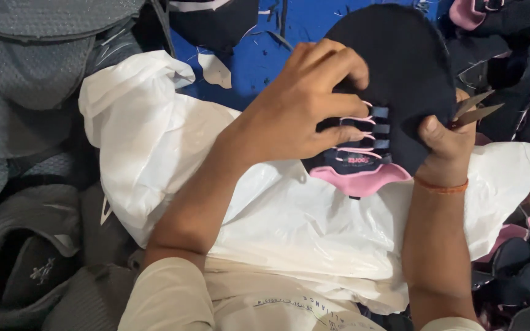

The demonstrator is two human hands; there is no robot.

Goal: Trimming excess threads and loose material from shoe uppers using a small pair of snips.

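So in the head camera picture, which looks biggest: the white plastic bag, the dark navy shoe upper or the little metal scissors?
1. White plastic bag
2. Dark navy shoe upper
3. Little metal scissors, partly hidden

Matt cloth shoe upper, metal snips
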